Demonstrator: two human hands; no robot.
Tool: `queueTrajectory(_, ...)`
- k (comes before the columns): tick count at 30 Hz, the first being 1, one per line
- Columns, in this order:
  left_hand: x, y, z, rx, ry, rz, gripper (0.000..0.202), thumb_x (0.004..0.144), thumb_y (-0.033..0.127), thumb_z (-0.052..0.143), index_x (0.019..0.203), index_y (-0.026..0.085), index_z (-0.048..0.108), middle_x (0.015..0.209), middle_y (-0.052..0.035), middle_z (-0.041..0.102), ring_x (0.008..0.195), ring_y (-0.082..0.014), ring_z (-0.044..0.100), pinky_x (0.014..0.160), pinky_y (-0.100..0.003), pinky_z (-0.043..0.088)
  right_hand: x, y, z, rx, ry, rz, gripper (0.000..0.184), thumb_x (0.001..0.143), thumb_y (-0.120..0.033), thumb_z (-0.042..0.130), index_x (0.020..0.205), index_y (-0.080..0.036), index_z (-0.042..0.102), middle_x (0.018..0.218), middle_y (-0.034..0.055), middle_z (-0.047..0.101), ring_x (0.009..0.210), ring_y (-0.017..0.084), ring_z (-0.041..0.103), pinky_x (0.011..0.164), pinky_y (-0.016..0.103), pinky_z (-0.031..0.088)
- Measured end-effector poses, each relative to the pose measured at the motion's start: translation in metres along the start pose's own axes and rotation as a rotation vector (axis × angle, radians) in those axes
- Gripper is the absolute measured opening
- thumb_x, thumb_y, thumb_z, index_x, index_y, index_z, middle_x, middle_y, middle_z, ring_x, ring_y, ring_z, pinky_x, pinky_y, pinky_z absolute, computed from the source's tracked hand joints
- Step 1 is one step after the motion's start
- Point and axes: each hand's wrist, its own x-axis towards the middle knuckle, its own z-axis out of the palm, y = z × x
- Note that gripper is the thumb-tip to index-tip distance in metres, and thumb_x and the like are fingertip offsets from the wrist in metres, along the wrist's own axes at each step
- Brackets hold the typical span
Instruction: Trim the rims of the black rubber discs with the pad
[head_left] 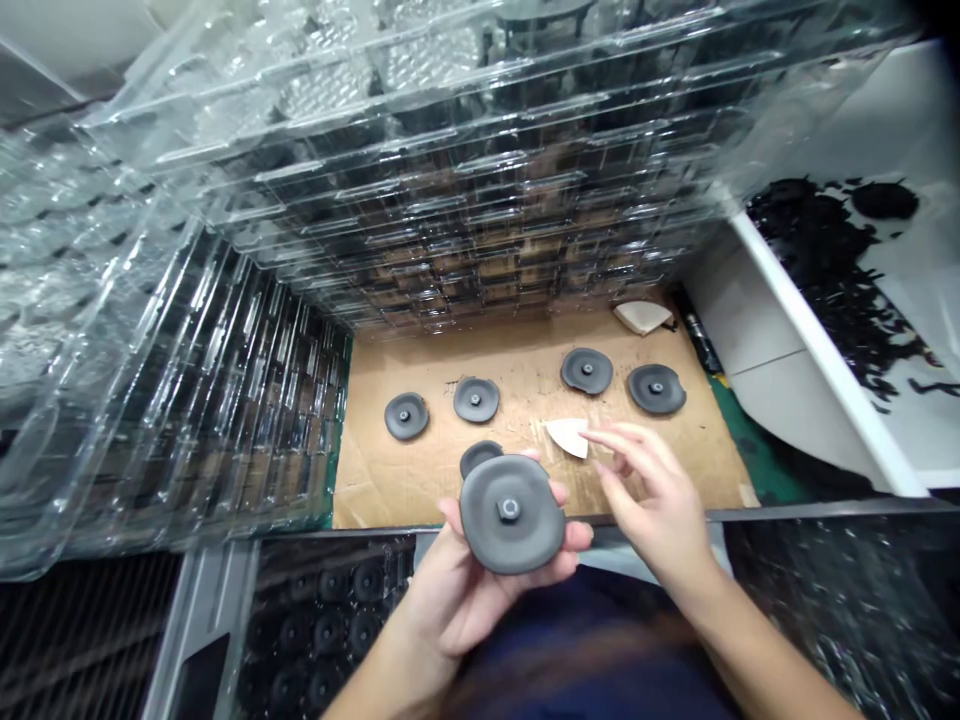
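Observation:
My left hand (480, 600) holds a dark grey, rounded disc (487, 540) from below and around its edge. The disc faces up, with a small round stub at its centre. My right hand (660, 495) is to the right of it, thumb and fingers apart. Its fingertips reach the edge of a white wedge-shaped piece (568, 436); whether they touch it I cannot tell. Partly hidden behind the held disc lies another dark disc (480, 455). More such discs rest on the cardboard (517, 350): two at the left, one (586, 371) at centre right and one (656, 388) farther right.
Stacked clear plastic trays (480, 200) wall off the back, and more trays (247, 380) rise at the left. A second white wedge (643, 317) lies back right, near a black marker-like stick (697, 335). Beyond a white panel (825, 350) are black scraps (817, 240).

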Motion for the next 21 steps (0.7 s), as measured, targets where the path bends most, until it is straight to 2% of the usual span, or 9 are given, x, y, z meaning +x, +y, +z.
queueTrajectory(4, -0.003, 0.002, 0.000, 0.047, 0.028, 0.012, 0.049, 0.077, 0.056, 0.058, 0.114, 0.025, 0.065, 0.104, -0.0046, 0.072, 0.085, -0.0197, 0.072, 0.070, -0.023, 0.057, -0.014, 0.003, 0.009, 0.040, -0.058, -0.002, 0.019, 0.089, -0.022, 0.052, 0.099, -0.022, 0.069, 0.099, 0.0075, 0.064, 0.091, 0.019, 0.063, 0.076, 0.033, 0.055)
queueTrajectory(7, -0.006, 0.003, -0.002, 0.279, 0.122, 0.185, 0.054, 0.077, 0.058, 0.058, 0.122, 0.027, 0.059, 0.108, -0.0064, 0.070, 0.077, -0.0195, 0.071, 0.067, -0.028, 0.057, -0.024, 0.007, 0.012, 0.078, -0.094, -0.007, 0.017, 0.090, -0.024, 0.053, 0.094, -0.020, 0.069, 0.086, 0.0057, 0.067, 0.072, 0.016, 0.066, 0.063, 0.028, 0.057)
queueTrajectory(8, -0.007, 0.003, -0.003, 0.441, 0.164, 0.299, 0.057, 0.075, 0.053, 0.064, 0.125, 0.028, 0.056, 0.110, -0.0074, 0.068, 0.081, -0.0210, 0.070, 0.072, -0.031, 0.057, -0.027, 0.007, 0.011, 0.088, -0.103, -0.008, 0.018, 0.091, -0.023, 0.051, 0.095, -0.020, 0.069, 0.081, 0.0046, 0.067, 0.061, 0.014, 0.064, 0.057, 0.026, 0.056)
queueTrajectory(10, -0.008, 0.003, -0.005, 0.841, 0.214, 0.550, 0.071, 0.067, 0.030, 0.078, 0.132, 0.029, 0.049, 0.114, -0.0086, 0.067, 0.097, -0.0249, 0.066, 0.090, -0.038, 0.050, -0.031, 0.005, 0.008, 0.092, -0.110, -0.015, 0.021, 0.094, -0.020, 0.046, 0.099, -0.019, 0.067, 0.076, 0.0026, 0.066, 0.047, 0.010, 0.059, 0.050, 0.023, 0.054)
queueTrajectory(13, -0.009, 0.001, -0.009, 1.312, 0.155, 0.776, 0.097, 0.059, 0.000, 0.078, 0.140, 0.033, 0.035, 0.119, -0.0081, 0.066, 0.113, -0.0255, 0.058, 0.104, -0.040, 0.037, -0.033, -0.003, -0.001, 0.067, -0.111, -0.076, 0.024, 0.092, -0.017, 0.048, 0.111, -0.019, 0.064, 0.079, 0.0036, 0.067, 0.055, 0.012, 0.063, 0.057, 0.024, 0.056)
queueTrajectory(16, -0.011, -0.001, -0.012, 1.511, 0.056, 0.815, 0.112, 0.063, -0.001, 0.075, 0.146, 0.040, 0.011, 0.126, -0.0076, 0.061, 0.114, -0.0241, 0.057, 0.101, -0.040, 0.040, -0.030, -0.013, -0.009, 0.056, -0.127, -0.214, 0.032, 0.088, -0.014, 0.054, 0.119, -0.023, 0.061, 0.090, 0.0046, 0.070, 0.077, 0.015, 0.067, 0.071, 0.027, 0.057)
queueTrajectory(18, -0.014, -0.003, -0.013, 1.556, 0.041, 0.810, 0.113, 0.066, 0.002, 0.074, 0.146, 0.042, 0.003, 0.128, -0.0079, 0.059, 0.115, -0.0241, 0.056, 0.102, -0.042, 0.039, -0.024, -0.019, -0.014, 0.028, -0.159, -0.346, 0.034, 0.088, -0.015, 0.055, 0.120, -0.025, 0.061, 0.094, 0.0048, 0.070, 0.081, 0.016, 0.066, 0.072, 0.028, 0.056)
queueTrajectory(19, -0.016, -0.003, -0.013, 1.549, 0.049, 0.807, 0.111, 0.067, 0.003, 0.073, 0.146, 0.041, 0.005, 0.128, -0.0081, 0.059, 0.116, -0.0241, 0.056, 0.102, -0.042, 0.039, -0.020, -0.022, -0.017, 0.004, -0.185, -0.415, 0.031, 0.089, -0.018, 0.055, 0.119, -0.025, 0.062, 0.094, 0.0052, 0.069, 0.080, 0.016, 0.065, 0.070, 0.028, 0.055)
queueTrajectory(21, -0.021, -0.003, -0.012, 1.478, 0.094, 0.754, 0.102, 0.066, 0.008, 0.077, 0.146, 0.036, 0.020, 0.128, -0.0082, 0.060, 0.115, -0.0246, 0.056, 0.102, -0.040, 0.039, -0.012, -0.029, -0.020, -0.029, -0.243, -0.535, 0.026, 0.091, -0.025, 0.055, 0.115, -0.023, 0.065, 0.087, 0.0059, 0.069, 0.073, 0.016, 0.063, 0.064, 0.029, 0.053)
